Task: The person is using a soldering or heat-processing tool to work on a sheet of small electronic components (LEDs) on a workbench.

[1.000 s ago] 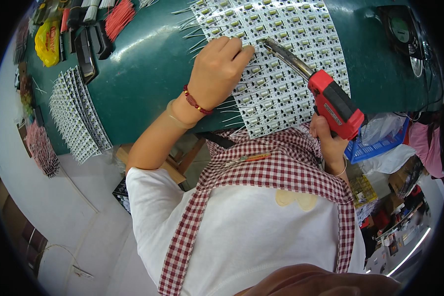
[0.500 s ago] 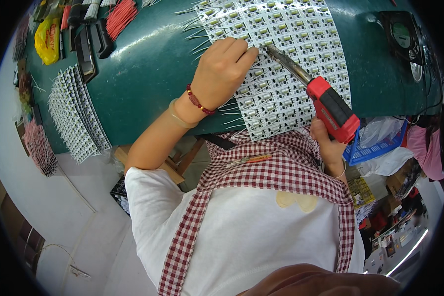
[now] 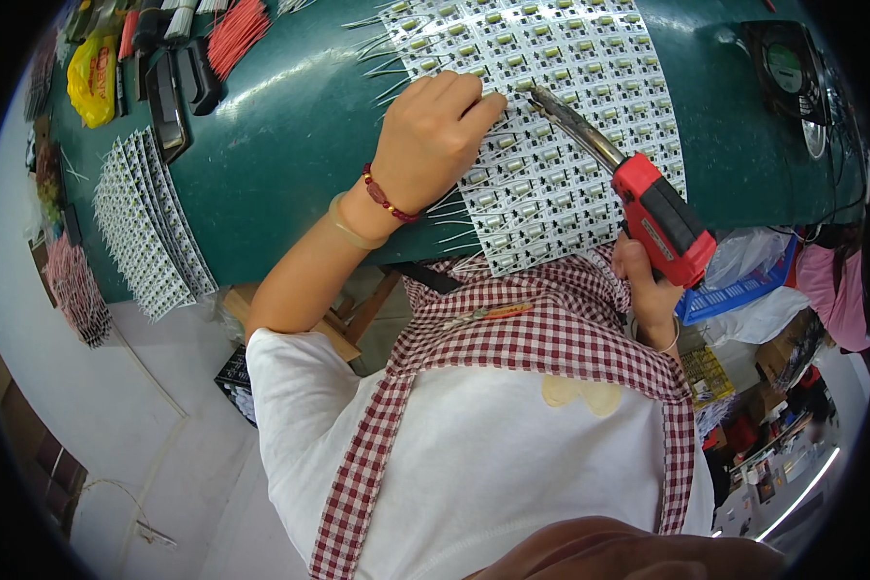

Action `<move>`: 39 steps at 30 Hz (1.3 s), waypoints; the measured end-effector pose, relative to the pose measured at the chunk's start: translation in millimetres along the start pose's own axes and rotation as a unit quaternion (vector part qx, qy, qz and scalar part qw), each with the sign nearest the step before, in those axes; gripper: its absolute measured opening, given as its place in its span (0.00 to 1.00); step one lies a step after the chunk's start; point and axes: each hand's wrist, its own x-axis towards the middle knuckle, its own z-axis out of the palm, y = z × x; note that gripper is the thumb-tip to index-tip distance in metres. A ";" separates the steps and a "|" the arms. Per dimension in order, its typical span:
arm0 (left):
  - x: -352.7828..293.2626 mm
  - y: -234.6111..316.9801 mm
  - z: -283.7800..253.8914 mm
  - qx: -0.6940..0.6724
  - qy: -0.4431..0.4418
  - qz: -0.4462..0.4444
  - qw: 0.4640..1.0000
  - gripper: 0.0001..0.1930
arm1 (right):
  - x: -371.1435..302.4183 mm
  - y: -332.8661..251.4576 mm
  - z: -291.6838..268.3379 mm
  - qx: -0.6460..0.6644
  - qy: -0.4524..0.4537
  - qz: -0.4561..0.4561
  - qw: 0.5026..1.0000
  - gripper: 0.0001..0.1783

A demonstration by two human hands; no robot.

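Note:
A large white sheet of small circuit boards (image 3: 551, 203), set in rows with little components, lies on the green table. Thin white wires stick out past its left edge. My left hand (image 3: 435, 135) rests over that side, thumb and finger pinched at a spot near the middle of the sheet; what they hold is hidden. In my right hand (image 3: 648, 290), closed about the handle, is a red and black soldering gun (image 3: 662, 217). Its metal nozzle slants up and left, the tip over the boards a little right of my left fingertips.
More wired board sheets (image 3: 150, 222) are stacked at the left. Behind them are a yellow bag (image 3: 94, 82), black tools (image 3: 201, 77) and a bundle of red wires (image 3: 239, 37). A black round-faced device (image 3: 788, 72) stands far right; a blue basket (image 3: 739, 295) sits below the table edge.
The soldering gun and my right hand have shifted slightly to the right, taking the tip a little away from my left fingertips. My left hand stays almost in place.

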 end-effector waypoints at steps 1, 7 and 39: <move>0.1 0.2 -0.1 -0.015 -0.001 -0.002 1.000 0.12 | -1.0 0.3 -0.7 -0.001 -0.003 -0.002 1.000 0.03; -0.2 2.2 -5.2 -0.014 -0.032 0.009 0.999 0.10 | -9.8 2.7 -1.2 0.020 -0.010 0.011 1.000 0.05; 1.1 2.0 -4.7 -0.010 -0.049 0.036 0.998 0.10 | -19.1 7.1 -4.2 0.027 0.002 0.063 0.998 0.11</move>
